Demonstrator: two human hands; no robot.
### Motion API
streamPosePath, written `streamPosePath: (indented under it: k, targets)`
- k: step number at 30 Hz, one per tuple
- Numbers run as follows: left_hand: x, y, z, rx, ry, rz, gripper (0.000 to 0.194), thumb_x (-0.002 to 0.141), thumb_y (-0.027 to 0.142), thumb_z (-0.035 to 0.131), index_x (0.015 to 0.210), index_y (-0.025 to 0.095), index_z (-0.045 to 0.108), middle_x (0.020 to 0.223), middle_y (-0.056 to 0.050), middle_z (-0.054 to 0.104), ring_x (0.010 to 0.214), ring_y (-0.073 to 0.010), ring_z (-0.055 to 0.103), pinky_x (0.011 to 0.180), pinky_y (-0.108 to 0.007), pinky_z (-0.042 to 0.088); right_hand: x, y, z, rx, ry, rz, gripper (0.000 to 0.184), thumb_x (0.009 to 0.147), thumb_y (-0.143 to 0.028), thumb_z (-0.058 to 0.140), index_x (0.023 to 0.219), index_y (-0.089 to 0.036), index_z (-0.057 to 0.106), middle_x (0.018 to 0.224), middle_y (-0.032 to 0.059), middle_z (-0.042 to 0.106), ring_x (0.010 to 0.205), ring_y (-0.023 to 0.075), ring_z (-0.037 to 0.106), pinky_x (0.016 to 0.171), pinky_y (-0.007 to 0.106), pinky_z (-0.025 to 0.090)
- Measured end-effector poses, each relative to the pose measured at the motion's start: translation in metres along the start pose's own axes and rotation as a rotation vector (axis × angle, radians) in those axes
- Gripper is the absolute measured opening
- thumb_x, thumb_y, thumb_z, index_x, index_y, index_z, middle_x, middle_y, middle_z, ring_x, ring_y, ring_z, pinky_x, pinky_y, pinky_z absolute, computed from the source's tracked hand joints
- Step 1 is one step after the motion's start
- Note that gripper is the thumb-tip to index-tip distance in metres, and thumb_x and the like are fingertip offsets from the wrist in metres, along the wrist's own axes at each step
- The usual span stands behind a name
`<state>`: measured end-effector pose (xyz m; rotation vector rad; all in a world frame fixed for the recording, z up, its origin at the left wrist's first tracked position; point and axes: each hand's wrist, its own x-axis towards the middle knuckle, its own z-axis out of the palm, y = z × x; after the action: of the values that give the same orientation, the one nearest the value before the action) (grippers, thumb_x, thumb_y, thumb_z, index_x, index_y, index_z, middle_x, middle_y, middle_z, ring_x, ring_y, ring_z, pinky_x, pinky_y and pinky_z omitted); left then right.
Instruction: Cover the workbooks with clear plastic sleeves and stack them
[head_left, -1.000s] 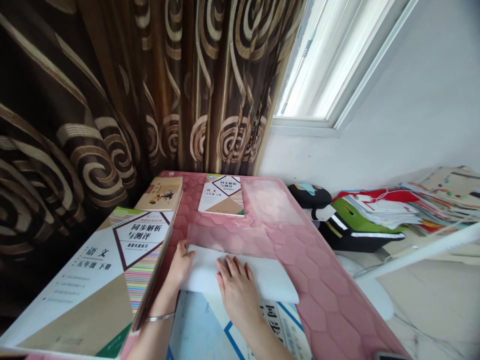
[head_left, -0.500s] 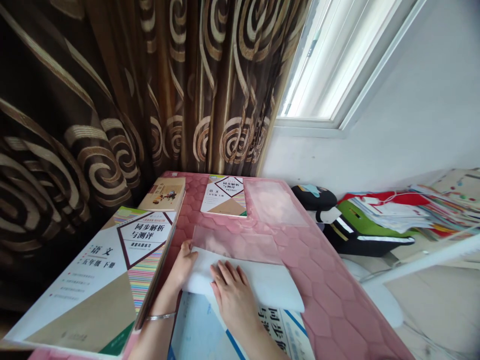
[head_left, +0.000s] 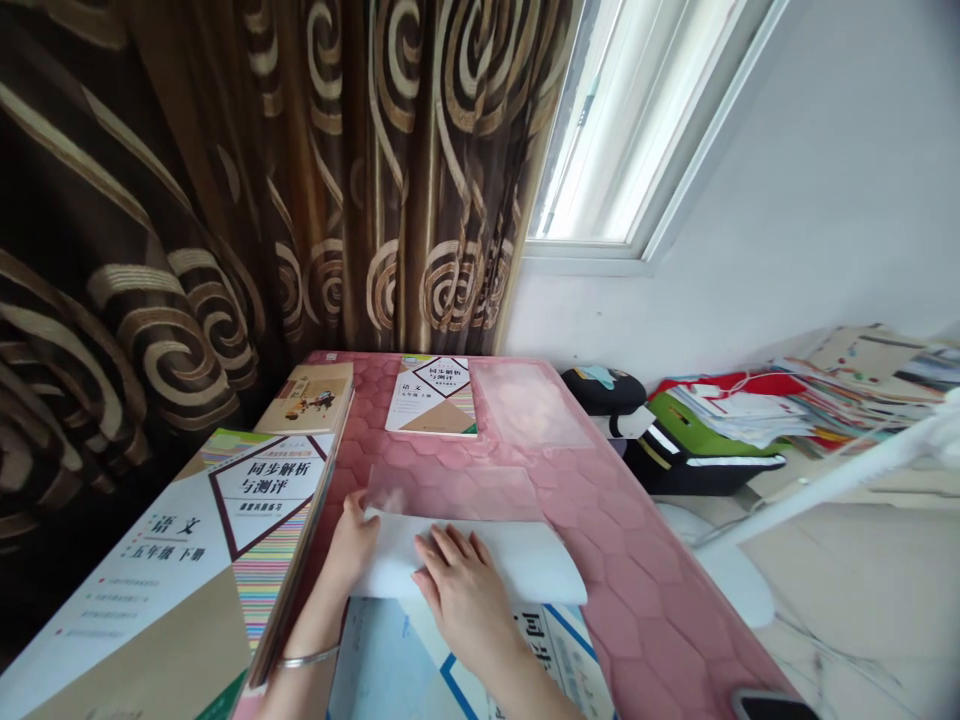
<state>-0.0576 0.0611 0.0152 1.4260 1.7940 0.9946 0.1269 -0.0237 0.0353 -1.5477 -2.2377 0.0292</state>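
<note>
A blue-and-white book (head_left: pixel 397 660) lies in front of me on the pink table, its lower part cut off by the frame. Across its far part runs a white folded sheet (head_left: pixel 525 560), curved at the right end. Beyond that, a clear plastic sheet (head_left: pixel 457 492) sticks out flat on the table. My left hand (head_left: pixel 355 545), with a silver bracelet at the wrist, is closed on the left corner of the white sheet; its fingertips are partly hidden. My right hand (head_left: pixel 465 590) rests flat on the white sheet with fingers spread.
Left stands a book stack (head_left: pixel 172 560) with a tan book (head_left: pixel 306 398) behind. A smaller book (head_left: pixel 433 396) and another clear sheet (head_left: pixel 532 405) lie at the table's far end. A dark phone-like object (head_left: pixel 772 705) is at the right edge. Beyond are a bag (head_left: pixel 697 450) and papers (head_left: pixel 847 390).
The view has shifted slightly, bringing the dark phone-like object into the lower right. Both hands keep nearly the same places on the white sheet.
</note>
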Motion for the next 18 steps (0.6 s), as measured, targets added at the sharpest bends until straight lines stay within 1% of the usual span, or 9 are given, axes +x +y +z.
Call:
streamPosePath:
  k: [3,6,8,11,13,16,18]
  targets:
    - [-0.002,0.004,-0.001,0.094,0.037,0.039,0.04,0.073,0.009,0.05,0.113,0.01,0.047,0.105,-0.016,0.067,0.098,-0.0227,0.066,0.083,-0.032,0.048,0.001,0.009,-0.008,-0.024,-0.085,0.061,0.04,0.095,-0.045,0.043,0.128,-0.028,0.057,0.13,0.0076,0.061,0.119,0.0307,0.055,0.099,0.054,0.042]
    - [-0.008,0.011,-0.005,0.229,0.047,0.062,0.039,0.081,0.016,0.051,0.119,0.011,0.043,0.086,-0.011,0.07,0.084,-0.0237,0.07,0.072,-0.031,0.049,-0.001,0.016,-0.013,-0.03,-0.143,0.048,0.042,0.095,-0.045,0.042,0.131,-0.027,0.054,0.134,0.0086,0.058,0.122,0.0307,0.053,0.1,0.054,0.042]
    - [-0.013,0.016,-0.007,0.342,0.054,0.054,0.039,0.085,0.021,0.051,0.121,0.011,0.041,0.08,-0.009,0.07,0.079,-0.0246,0.07,0.067,-0.03,0.048,-0.003,0.018,-0.014,-0.03,-0.143,0.029,0.043,0.095,-0.046,0.042,0.133,-0.026,0.053,0.136,0.0091,0.056,0.124,0.0302,0.051,0.101,0.053,0.041]
    - [-0.019,0.022,-0.007,0.505,0.058,0.038,0.035,0.088,0.023,0.051,0.119,0.009,0.043,0.089,-0.015,0.071,0.084,-0.0261,0.071,0.067,-0.03,0.047,-0.007,0.02,-0.015,-0.026,-0.102,0.016,0.043,0.095,-0.045,0.043,0.132,-0.024,0.054,0.135,0.0091,0.057,0.124,0.0282,0.051,0.104,0.049,0.04]
    - [-0.021,0.024,-0.006,0.581,0.056,0.051,0.032,0.089,0.022,0.049,0.118,0.008,0.045,0.095,-0.018,0.071,0.087,-0.026,0.07,0.068,-0.03,0.048,-0.009,0.022,-0.014,-0.029,-0.076,0.029,0.041,0.095,-0.044,0.043,0.129,-0.025,0.056,0.132,0.0084,0.059,0.122,0.028,0.053,0.105,0.049,0.04]
    - [-0.025,0.026,-0.003,0.705,0.057,0.086,0.029,0.092,0.021,0.044,0.117,0.007,0.048,0.09,-0.017,0.07,0.081,-0.0255,0.07,0.066,-0.031,0.049,-0.011,0.024,-0.013,-0.03,-0.069,0.047,0.04,0.096,-0.043,0.042,0.128,-0.026,0.058,0.132,0.0069,0.059,0.122,0.0289,0.053,0.103,0.051,0.041]
    - [-0.029,0.03,-0.003,0.808,0.097,0.146,0.028,0.091,0.019,0.041,0.115,0.008,0.053,0.093,-0.018,0.069,0.081,-0.0262,0.069,0.067,-0.034,0.05,-0.012,0.025,-0.012,-0.024,-0.08,0.044,0.04,0.096,-0.043,0.041,0.128,-0.026,0.057,0.133,0.0063,0.059,0.124,0.0287,0.052,0.104,0.051,0.041]
